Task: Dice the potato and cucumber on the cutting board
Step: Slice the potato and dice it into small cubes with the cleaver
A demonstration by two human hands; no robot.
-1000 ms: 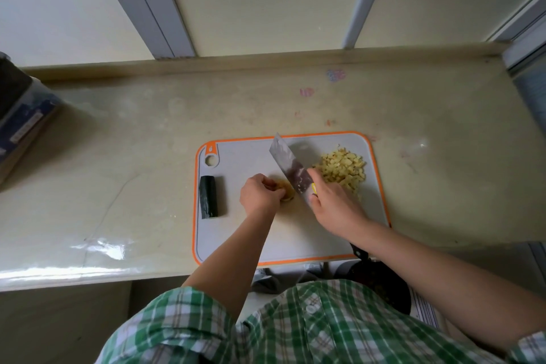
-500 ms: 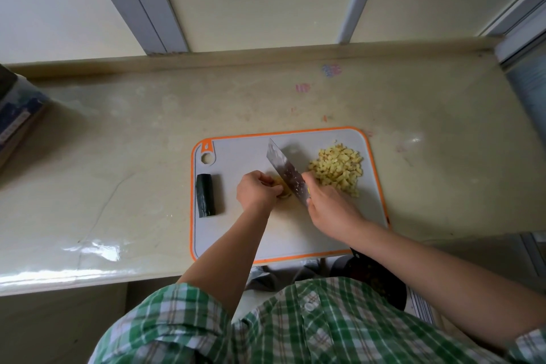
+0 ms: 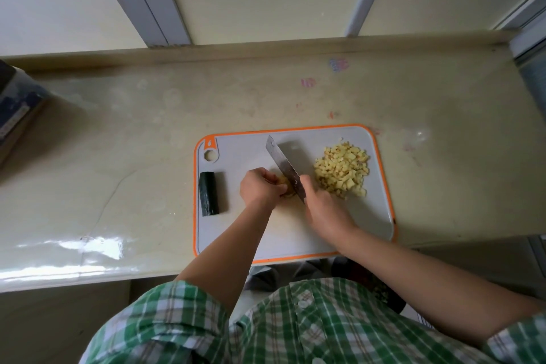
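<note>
- The right hand is curled around the handle of a knife, whose broad blade slants up and to the left over the board; the hand is slightly blurred.
- The left hand has its fingers bent over a small remaining potato piece, holding it down just left of the blade.
- The blade's lower edge sits against that piece, between the two hands.
- A heap of diced potato lies to the right of the knife, near the board's right edge.
- A short dark cucumber section lies whole at the board's left edge, well apart from the hands.
- All rests on a grey cutting board with an orange rim, on a pale countertop.
</note>
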